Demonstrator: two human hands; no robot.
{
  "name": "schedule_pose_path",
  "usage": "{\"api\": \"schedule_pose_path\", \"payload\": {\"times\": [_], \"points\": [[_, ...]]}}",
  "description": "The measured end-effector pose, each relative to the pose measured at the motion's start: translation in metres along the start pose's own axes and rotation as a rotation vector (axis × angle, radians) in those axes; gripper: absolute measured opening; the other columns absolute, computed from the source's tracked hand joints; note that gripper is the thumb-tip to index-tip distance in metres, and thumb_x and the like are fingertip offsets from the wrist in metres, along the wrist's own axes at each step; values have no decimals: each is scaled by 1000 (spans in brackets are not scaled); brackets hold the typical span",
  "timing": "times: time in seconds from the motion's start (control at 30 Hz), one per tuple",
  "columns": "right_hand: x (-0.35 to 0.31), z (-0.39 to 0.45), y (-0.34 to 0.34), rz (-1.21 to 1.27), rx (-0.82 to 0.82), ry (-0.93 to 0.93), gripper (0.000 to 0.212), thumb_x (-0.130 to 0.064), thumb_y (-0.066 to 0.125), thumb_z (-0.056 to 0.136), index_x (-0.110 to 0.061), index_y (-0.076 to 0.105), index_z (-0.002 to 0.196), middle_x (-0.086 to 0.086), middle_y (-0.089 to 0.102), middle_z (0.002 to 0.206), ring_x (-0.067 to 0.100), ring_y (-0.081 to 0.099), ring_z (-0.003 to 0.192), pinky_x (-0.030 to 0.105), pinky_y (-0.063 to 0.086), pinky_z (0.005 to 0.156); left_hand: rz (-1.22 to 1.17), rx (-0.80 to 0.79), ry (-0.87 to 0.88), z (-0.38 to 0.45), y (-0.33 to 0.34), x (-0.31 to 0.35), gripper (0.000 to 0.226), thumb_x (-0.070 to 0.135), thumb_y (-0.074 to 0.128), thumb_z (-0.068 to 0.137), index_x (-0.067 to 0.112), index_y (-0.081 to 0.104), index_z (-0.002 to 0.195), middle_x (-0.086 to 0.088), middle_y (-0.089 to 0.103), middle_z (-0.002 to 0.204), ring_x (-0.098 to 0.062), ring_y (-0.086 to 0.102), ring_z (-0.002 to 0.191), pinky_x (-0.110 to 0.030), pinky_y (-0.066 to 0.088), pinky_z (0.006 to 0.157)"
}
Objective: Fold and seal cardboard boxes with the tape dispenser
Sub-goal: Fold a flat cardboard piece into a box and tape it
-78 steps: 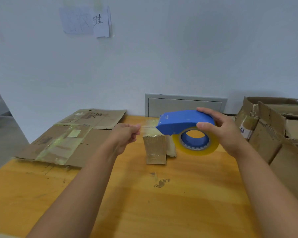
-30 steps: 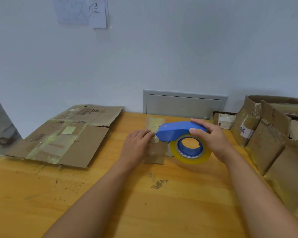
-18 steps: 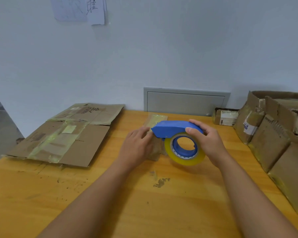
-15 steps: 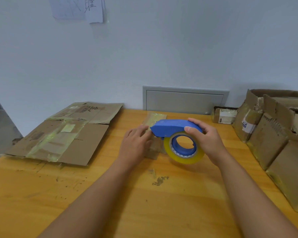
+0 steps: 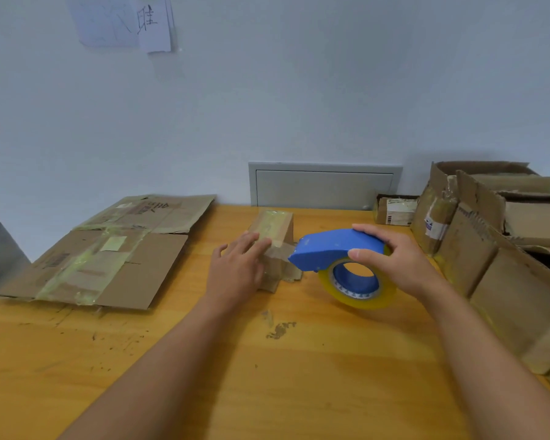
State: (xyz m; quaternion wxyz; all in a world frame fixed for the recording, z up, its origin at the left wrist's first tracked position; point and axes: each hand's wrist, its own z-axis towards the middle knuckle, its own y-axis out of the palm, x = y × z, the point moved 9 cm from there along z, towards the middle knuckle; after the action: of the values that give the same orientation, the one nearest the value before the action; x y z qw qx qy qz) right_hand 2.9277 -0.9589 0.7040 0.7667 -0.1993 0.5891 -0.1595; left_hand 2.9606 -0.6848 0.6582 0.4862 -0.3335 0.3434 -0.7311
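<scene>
small box: brown cardboard box, center of frame, standing on the worktop; clear/yellowish tape over its top and front face; lower left part hidden behind left hand
left hand: left hand center frame, fingers straight and flat on the box's top front edge, pressing the tape down; grip open, nothing held
tape dispenser: blue tape dispenser just right of the box, nose touching or almost touching the box's right front edge, can't tell which; roll of yellowish tape on a blue core hangs below it, just above the worktop
right hand: right hand right of center, grip closed around the dispenser, fingers over the top, thumb on the near side
flat cardboard: flattened cardboard sheets left side of frame, lying on the worktop, crossed by yellow tape strips, well apart from the box
box pile: torn open cardboard boxes along right edge of frame, leaning and stacked
labelled box: small box with white label at the back right, against the wall, beside the pile
wall panel: grey panel on the wall behind the worktop, upper center
paper: paper sheets stuck on the wall, upper left, a handwritten character on one
worktop: orange wood, dark scuff marks near center front
</scene>
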Motion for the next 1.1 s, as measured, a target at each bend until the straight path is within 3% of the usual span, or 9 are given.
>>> {"api": "schedule_pose_path", "payload": {"times": [0.2,0.33,0.47,0.53,0.63,0.83,0.93,1.1], "points": [[-21,38,20,-173,-124,11,46,-53,74,81,-34,66,123,-12,59,124,13,56,112,27,42,86,-30,7,0,0,0,4,46,20,60,85,32,56,129,1,55,137,-20,46,133,-46,34,103],[-5,45,28,-425,-172,46,52,-56,74,79,-30,66,123,-11,60,122,13,56,110,32,45,91,-87,4,-22,2,-4,5,40,30,55,85,33,58,125,2,55,135,-21,46,129,-43,30,103],[24,26,4,-186,27,100,54,-54,77,77,-28,66,123,-6,62,121,17,58,112,35,47,95,-177,-14,-104,6,-5,8,42,51,46,82,32,62,116,7,54,126,-16,45,120,-40,29,102],[29,20,-1,-121,117,83,56,-55,76,76,-27,66,123,-5,62,120,17,59,109,32,46,91,-264,-34,-205,10,-4,9,50,63,37,80,31,64,108,9,52,117,-16,43,114,-39,32,101],[29,14,-5,-3,273,65,44,-40,75,85,-22,65,125,-4,61,120,17,58,107,24,44,81,-332,-50,-325,16,-3,7,52,73,36,80,30,63,94,8,49,108,-15,39,107,-37,30,97],[28,14,2,96,560,92,52,-40,75,85,-20,59,131,-7,57,119,13,55,104,18,42,76,-123,-56,-319,24,1,20,33,55,49,91,23,55,98,-2,49,112,-26,39,106,-36,40,90],[30,17,16,124,616,90,59,-44,74,85,-22,55,136,-7,56,124,13,54,107,26,48,82,-72,8,-283,20,2,24,33,50,50,93,22,56,108,-5,53,118,-29,40,106,-35,41,88],[33,19,35,75,651,72,65,-45,73,86,-19,51,142,-3,56,134,13,53,114,28,49,87,-101,40,-151,13,3,16,38,57,58,89,24,55,106,-3,51,118,-25,39,106,-30,39,86]]}}
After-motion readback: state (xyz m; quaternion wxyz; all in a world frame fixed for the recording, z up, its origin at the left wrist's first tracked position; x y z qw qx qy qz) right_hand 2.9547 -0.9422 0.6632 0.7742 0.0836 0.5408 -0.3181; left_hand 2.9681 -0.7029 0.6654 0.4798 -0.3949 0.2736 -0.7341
